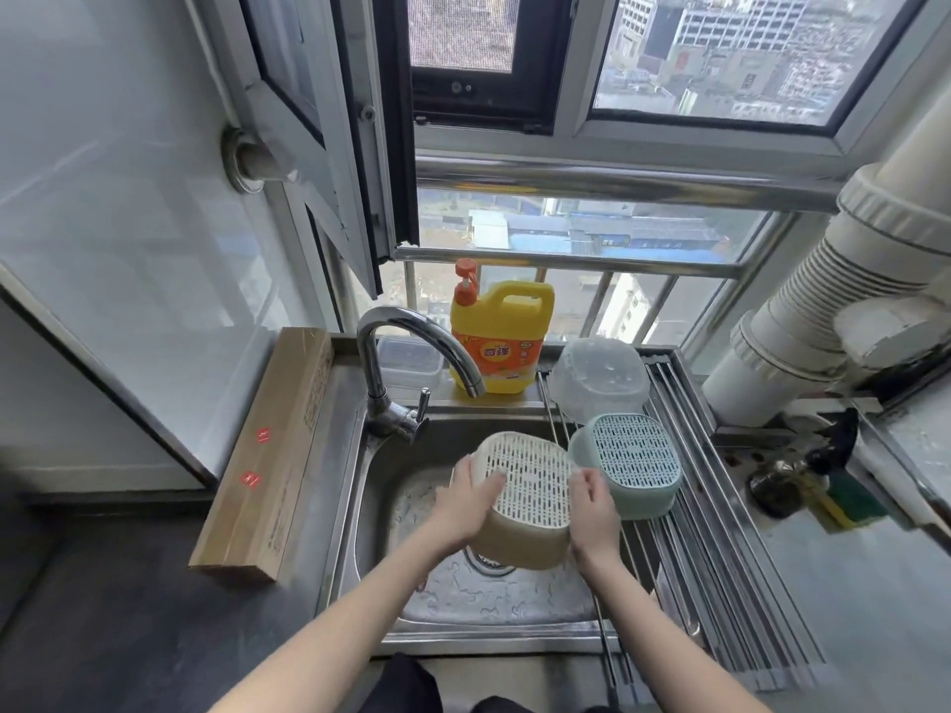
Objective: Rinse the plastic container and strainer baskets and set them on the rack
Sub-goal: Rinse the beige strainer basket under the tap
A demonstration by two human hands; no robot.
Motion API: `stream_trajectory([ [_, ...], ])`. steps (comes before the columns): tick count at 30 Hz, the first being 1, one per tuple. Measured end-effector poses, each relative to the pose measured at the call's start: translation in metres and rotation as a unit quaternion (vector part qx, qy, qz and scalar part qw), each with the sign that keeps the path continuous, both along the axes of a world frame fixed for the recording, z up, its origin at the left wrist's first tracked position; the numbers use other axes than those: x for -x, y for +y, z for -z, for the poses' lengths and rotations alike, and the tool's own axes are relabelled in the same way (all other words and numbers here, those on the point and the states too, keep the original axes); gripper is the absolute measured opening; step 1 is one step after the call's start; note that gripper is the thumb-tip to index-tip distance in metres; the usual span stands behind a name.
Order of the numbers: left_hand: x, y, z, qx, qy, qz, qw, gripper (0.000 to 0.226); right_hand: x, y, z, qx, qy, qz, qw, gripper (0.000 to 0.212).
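Both hands, left (465, 499) and right (592, 512), grip the beige basket (525, 499) upside down over the sink (494, 604), so wet fingers could drop it, or it clips the green basket (635, 463) at 2 o'clock on the rack (720, 548).

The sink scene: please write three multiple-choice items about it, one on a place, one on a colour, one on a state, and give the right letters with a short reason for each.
1. Where does the green basket sit?
A. on the rack right of the sink
B. under the tap
C. on the cardboard box

2. What colour is the soap bottle behind the tap?
A. blue
B. yellow with an orange pump
C. white

3. How is the beige basket held?
A. by one hand only
B. it lies free in the sink
C. by both hands, bottom up, over the sink

Answers: 1 A, it rests upside down on the rack bars. 2 B, the body is yellow and the pump orange. 3 C, the left hand and right hand grip its sides, with the holed bottom facing up.
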State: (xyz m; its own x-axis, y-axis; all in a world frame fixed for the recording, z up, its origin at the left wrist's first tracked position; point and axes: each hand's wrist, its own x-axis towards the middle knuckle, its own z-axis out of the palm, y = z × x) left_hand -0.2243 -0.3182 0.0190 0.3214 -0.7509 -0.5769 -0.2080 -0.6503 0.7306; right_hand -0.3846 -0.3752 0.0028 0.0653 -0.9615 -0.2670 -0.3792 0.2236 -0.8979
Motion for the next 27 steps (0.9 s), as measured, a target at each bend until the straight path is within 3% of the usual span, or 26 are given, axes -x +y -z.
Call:
stream_trajectory([
  [2, -0.005, 0.000, 0.004, 0.019, 0.032, 0.000, 0.999, 0.073, -0.002, -0.003, -0.001, 0.030, 0.000, -0.001, 1.000, 0.021],
  [4, -0.008, 0.001, 0.014, -0.037, 0.082, -0.007, 0.996, 0.085, -0.005, -0.002, 0.003, -0.046, 0.038, -0.061, 0.996, 0.022],
  [8, -0.013, 0.001, 0.030, 0.017, 0.052, -0.015, 0.998, 0.071, -0.005, -0.003, 0.006, 0.007, 0.022, -0.028, 0.999, 0.017],
  [11, -0.015, 0.004, 0.046, 0.001, 0.102, -0.007, 0.995, 0.076, -0.006, 0.001, 0.012, -0.069, 0.036, -0.058, 0.995, 0.020],
  [14, -0.008, 0.007, 0.021, 0.031, 0.098, -0.020, 0.995, 0.038, -0.008, 0.001, 0.008, -0.041, 0.011, -0.016, 0.999, 0.021],
  [17, -0.008, 0.004, 0.026, 0.039, 0.107, -0.015, 0.993, 0.024, -0.006, 0.003, 0.008, -0.055, 0.001, -0.017, 0.998, 0.018],
  [22, -0.012, 0.003, 0.035, 0.021, 0.120, -0.017, 0.992, 0.051, -0.002, 0.001, 0.010, -0.064, 0.005, -0.025, 0.998, 0.019],
  [27, -0.007, 0.003, 0.026, 0.037, 0.113, -0.009, 0.993, 0.051, 0.001, 0.001, 0.003, -0.023, -0.017, -0.021, 0.999, 0.018],
])
